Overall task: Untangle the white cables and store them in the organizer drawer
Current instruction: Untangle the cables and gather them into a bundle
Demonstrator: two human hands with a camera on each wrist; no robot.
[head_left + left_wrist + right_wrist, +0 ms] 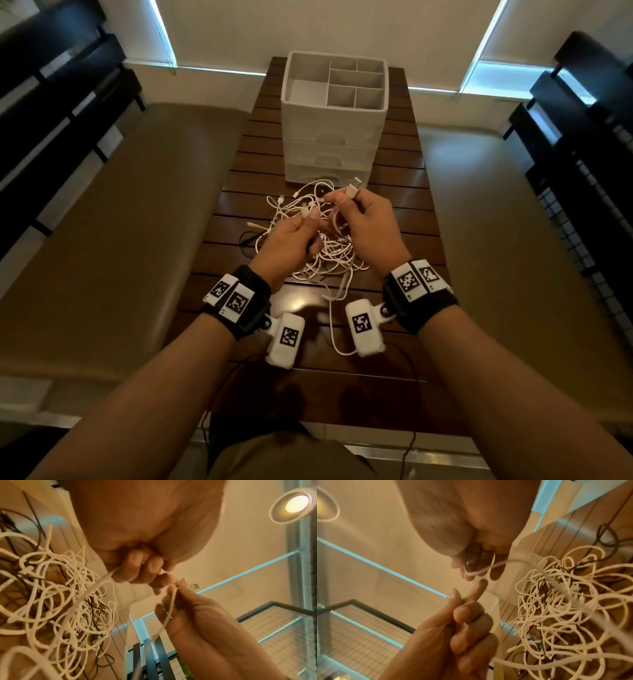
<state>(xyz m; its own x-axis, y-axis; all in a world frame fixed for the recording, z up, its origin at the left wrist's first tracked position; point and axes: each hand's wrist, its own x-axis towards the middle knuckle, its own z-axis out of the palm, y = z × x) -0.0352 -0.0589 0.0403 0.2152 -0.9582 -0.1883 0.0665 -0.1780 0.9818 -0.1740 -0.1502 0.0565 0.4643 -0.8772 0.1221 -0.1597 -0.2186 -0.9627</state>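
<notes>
Both your hands are up over the tangle, close together above the slatted wooden table [404, 212]. Your left hand [291, 246] has its fingers curled in, thumb and forefinger pinching a strand of white cable near its small plug, and from the left wrist view that strand runs taut from your curled fingers [137, 566] down into the heap. Your right hand [370, 233] is closed too, thumb and fingers clamped on a white USB plug [353, 189] that pokes up past your knuckles, its metal end pointing toward the organizer. The white cables [325, 240] lie in a loose knotted pile on the table right beneath and between your hands, loops spilling forward toward the organizer and one long strand trailing back toward you between the wrist cameras. A thin black cable [248, 240] is mixed in at the left edge of the pile. The white organizer [334, 137] stands on the far part of the table just beyond the heap, its open top split into compartments and its stacked drawers all pushed in, none of the cables inside it yet.
</notes>
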